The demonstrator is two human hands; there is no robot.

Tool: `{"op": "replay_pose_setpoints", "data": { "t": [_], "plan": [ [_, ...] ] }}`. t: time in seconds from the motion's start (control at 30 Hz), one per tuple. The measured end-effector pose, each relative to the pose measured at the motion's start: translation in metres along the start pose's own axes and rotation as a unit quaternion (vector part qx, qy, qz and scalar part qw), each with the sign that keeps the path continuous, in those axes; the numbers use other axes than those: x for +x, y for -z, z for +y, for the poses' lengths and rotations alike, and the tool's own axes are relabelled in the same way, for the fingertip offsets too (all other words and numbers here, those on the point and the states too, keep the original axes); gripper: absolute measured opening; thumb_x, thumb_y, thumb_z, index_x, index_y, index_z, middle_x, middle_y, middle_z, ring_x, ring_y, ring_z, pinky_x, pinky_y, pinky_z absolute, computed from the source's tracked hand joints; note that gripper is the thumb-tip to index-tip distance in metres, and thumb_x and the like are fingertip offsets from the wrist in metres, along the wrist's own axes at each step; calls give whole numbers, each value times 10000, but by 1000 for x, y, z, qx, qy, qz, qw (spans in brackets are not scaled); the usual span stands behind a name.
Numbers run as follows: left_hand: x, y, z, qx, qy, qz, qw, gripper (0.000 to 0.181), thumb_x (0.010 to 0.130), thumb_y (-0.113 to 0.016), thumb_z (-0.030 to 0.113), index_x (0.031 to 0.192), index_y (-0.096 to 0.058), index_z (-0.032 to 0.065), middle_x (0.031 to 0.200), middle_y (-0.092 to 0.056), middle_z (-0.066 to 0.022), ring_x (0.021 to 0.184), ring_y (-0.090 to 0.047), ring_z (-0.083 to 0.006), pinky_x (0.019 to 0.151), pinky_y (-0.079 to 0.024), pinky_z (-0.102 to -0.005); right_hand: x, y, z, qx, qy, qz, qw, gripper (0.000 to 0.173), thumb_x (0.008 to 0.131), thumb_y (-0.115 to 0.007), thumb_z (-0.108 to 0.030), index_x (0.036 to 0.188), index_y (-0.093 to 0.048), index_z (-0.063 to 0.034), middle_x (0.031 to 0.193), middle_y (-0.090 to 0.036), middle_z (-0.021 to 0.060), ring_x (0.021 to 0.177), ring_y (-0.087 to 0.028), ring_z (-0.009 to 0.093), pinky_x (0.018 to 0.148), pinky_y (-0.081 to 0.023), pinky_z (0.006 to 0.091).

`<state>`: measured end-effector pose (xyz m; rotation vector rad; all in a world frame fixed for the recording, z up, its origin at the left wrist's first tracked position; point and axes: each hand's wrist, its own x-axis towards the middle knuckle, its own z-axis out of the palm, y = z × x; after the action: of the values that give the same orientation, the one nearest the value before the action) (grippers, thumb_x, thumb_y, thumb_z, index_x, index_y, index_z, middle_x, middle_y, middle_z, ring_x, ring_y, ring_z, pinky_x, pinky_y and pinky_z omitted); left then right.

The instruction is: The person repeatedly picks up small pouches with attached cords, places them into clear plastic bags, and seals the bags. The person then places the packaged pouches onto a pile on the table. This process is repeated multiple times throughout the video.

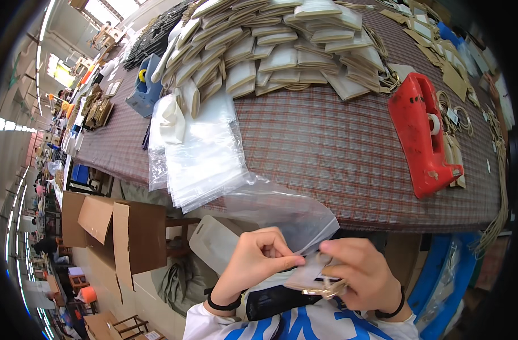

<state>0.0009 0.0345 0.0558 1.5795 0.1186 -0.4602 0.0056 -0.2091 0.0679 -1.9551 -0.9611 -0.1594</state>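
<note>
My left hand (259, 257) pinches the open end of a clear plastic bag (280, 208) between thumb and fingers. The bag stretches up from there over the table's front edge. Close beside it, my right hand (365, 272) grips a small pale folded item (299, 278) with a beige cord and shiny gold-coloured metal ends (322, 292). My fingers hide part of that item, so its exact kind is unclear. A stack of flat clear plastic bags (203, 157) lies just beyond my left hand, with a crumpled white piece (172, 121) on top.
On the plaid-covered table (301, 140), many bagged beige bundles (280, 55) are piled at the back. A red tape dispenser (420, 136) stands right, a blue one (144, 87) left. Below the edge are an open cardboard box (135, 238) and a pale plastic bin (218, 242).
</note>
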Motion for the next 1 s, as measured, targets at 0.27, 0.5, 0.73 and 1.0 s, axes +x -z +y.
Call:
{"op": "replay_pose_setpoints", "data": {
  "t": [0.27, 0.5, 0.73, 1.0],
  "plan": [
    [12, -4, -7, -50, 11, -143, 988, 260, 836, -858, 99, 701, -648, 29, 718, -549, 57, 609, -465, 9, 524, -321, -191, -5, -4, 3, -112, 80, -97, 986, 262, 750, -715, -81, 971, -703, 58, 1250, -632, 157, 1065, -646, 259, 825, -568, 347],
    [8, 0, -7, -67, 80, -169, 980, 159, 936, -759, 137, 873, -691, 7, 696, -604, 43, 604, -483, -11, 519, -354, -209, -9, -3, 5, -117, 107, -61, 986, 224, 766, -722, -83, 944, -693, 50, 1118, -641, 142, 1039, -652, 256, 824, -575, 352],
    [3, -2, 11, 121, -43, -189, 973, 81, 928, -727, 72, 910, -683, 7, 693, -649, -27, 583, -559, -83, 530, -417, -233, -15, -15, 6, -137, 131, -65, 980, 275, 762, -733, -91, 982, -668, 59, 1068, -645, 121, 951, -669, 235, 774, -574, 345],
    [-17, -3, 22, 157, -135, -6, 978, 55, 957, -683, 41, 947, -660, -7, 689, -636, -44, 624, -611, -84, 575, -468, -220, -16, -11, 12, -120, 154, -57, 979, 218, 771, -716, -81, 935, -678, 58, 1013, -650, 112, 878, -666, 208, 671, -553, 277]
  ]
}}
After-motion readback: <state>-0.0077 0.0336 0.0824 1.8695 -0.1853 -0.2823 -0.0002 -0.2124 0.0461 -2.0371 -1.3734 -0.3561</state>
